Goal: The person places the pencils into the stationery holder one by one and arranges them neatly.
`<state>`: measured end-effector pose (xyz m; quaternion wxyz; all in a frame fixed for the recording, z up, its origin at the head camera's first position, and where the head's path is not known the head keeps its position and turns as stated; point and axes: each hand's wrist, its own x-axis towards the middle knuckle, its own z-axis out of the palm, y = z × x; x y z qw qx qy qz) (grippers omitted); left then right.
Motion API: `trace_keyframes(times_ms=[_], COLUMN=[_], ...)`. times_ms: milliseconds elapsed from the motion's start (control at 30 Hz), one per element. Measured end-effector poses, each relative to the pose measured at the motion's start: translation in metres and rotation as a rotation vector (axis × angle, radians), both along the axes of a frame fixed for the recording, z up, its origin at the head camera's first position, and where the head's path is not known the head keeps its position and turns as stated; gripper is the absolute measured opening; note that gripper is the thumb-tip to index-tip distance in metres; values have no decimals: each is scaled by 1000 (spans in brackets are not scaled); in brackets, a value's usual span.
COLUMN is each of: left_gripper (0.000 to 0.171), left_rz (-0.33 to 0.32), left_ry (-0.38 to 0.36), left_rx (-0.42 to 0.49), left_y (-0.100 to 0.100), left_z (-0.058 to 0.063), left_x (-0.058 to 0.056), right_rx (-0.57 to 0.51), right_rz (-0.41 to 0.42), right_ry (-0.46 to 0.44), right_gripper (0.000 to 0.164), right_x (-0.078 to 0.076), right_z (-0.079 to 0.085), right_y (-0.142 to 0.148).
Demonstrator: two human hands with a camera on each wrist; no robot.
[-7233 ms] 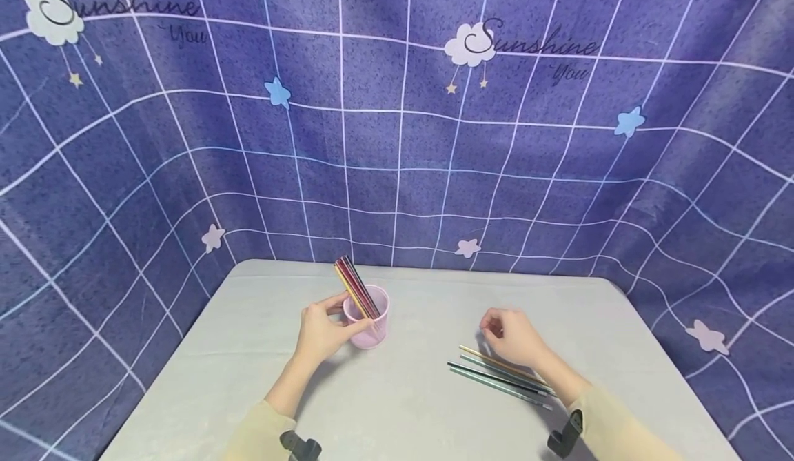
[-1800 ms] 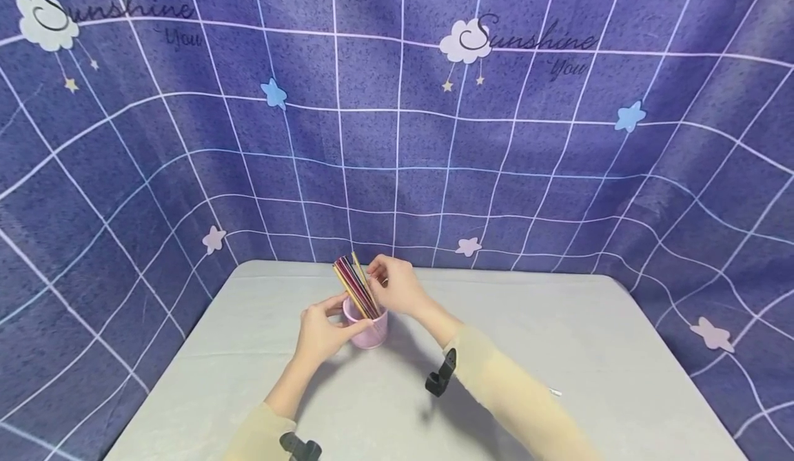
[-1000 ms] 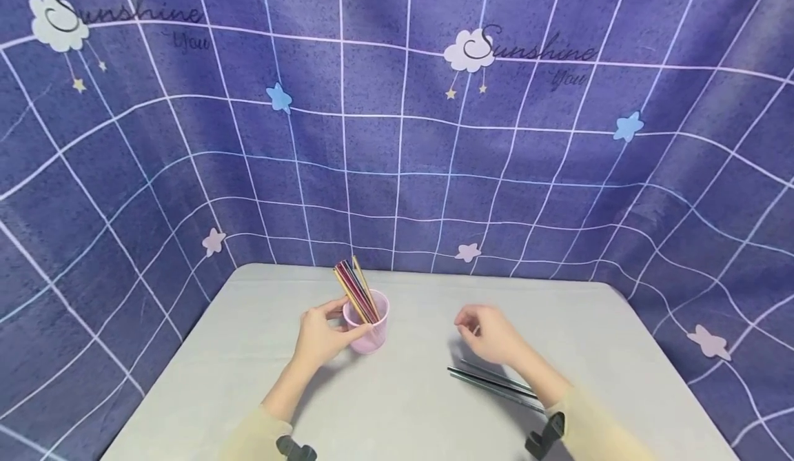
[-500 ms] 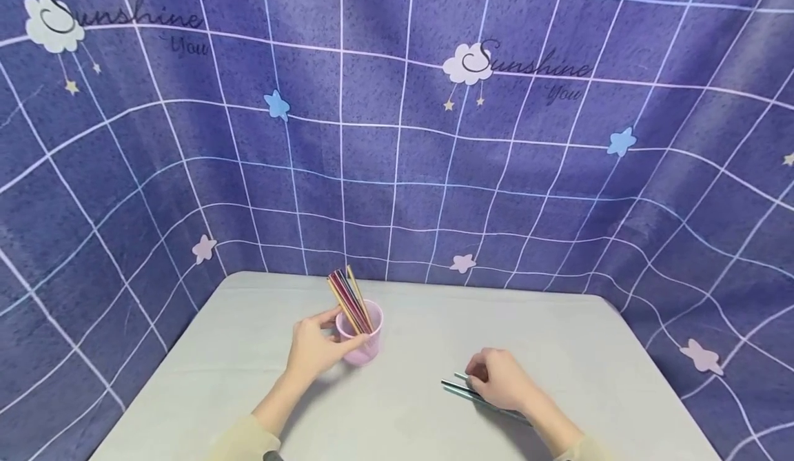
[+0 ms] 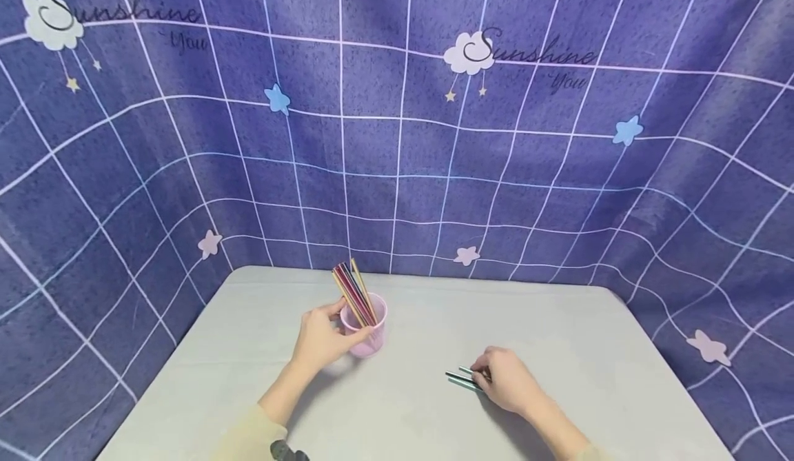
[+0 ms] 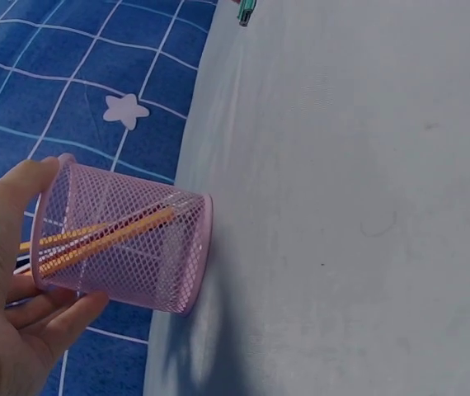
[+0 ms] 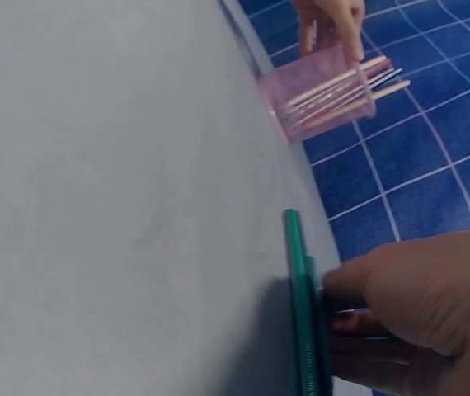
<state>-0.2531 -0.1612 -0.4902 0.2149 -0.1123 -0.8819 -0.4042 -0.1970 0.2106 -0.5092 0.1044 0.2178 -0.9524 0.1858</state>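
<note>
My left hand (image 5: pixel 322 337) grips the rim of a pink mesh pencil cup (image 6: pixel 128 239), thumb on one side and fingers on the other. Several pencils (image 5: pixel 356 299), yellow, dark red and black, lean in the cup toward the back left. To the right, my right hand (image 5: pixel 505 378) reaches down to a small group of green and dark pencils (image 7: pixel 303 313) on the table. Its thumb and fingers close around them, and their near ends are hidden by the hand. The far ends of this group point left toward the cup.
A pale grey cloth covers the table (image 5: pixel 397 406). Behind and on both sides hangs a purple-blue curtain (image 5: pixel 397 137) with a white grid, stars and clouds, meeting the table's back edge just behind the cup.
A yellow pencil from the right was put into the cup by the right hand, which then returned and lowered onto the remaining pencils. The left hand stays on the cup.
</note>
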Motion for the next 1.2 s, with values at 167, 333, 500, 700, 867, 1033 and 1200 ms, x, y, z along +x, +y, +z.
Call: trace_keyframes(times_ms=[167,333,500,700,867,1033,1200], left_gripper=[80,77,77,77,77,74,72], left_rz=[4,-5,-26,-20,-22,-30,-23], left_ry=[-18,-24,-33,-61,-54,-32,-51], left_rx=[7,34,69,99,98,71,67], left_y=[0,0,0,-2,-1,1,-3], left_z=[1,3,4,1,-1,0,1], left_x=[-1,-3,-4,-5,-6,-8,-7], right_rx=[-20,-71,-88,-70,-73,-70,-114], right_rz=[10,-31,-17,38,55,29,31], right_ry=[-4,-26,-34,-93,-129,-65,-38], right_gripper=[3,7,11,14,14,15,12], right_x=[1,2,1,-3,-5,-15,-28], right_z=[2,0,1,6,13,24,45], right_y=[-1,-4,-2,0,3,10,12])
